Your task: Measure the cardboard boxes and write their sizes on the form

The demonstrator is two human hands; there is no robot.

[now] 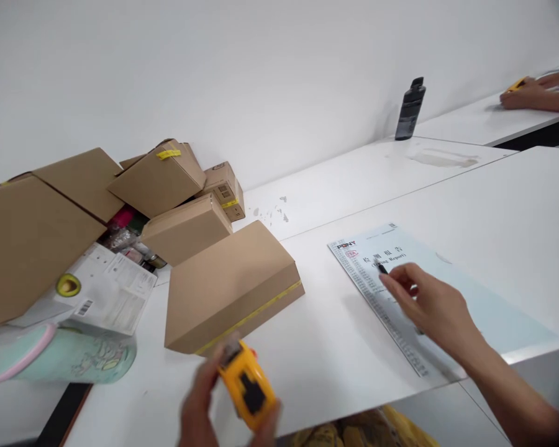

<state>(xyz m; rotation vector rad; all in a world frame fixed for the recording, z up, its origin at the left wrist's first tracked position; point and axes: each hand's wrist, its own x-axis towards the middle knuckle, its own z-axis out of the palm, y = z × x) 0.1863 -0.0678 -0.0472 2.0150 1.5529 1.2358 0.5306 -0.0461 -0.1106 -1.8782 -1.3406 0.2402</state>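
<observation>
My left hand (205,403), low in the middle and blurred, is wrapped round a yellow tape measure (249,386) with a black patch on its side. Just beyond it lies a closed brown cardboard box (233,279) with a yellow strip along its near side. My right hand (431,304) pinches a slim dark pen (381,267), its front end over a pale blue printed report (470,292). Most of the pen is hidden by the fingers. I cannot tell whether the pen touches the paper.
Cardboard boxes (163,180) pile up at the left, with a white carton (116,288) and a mint green cup (88,359) before them. A dark bottle (410,110) stands near the wall. At far right another person's hands (526,94) hold something yellow.
</observation>
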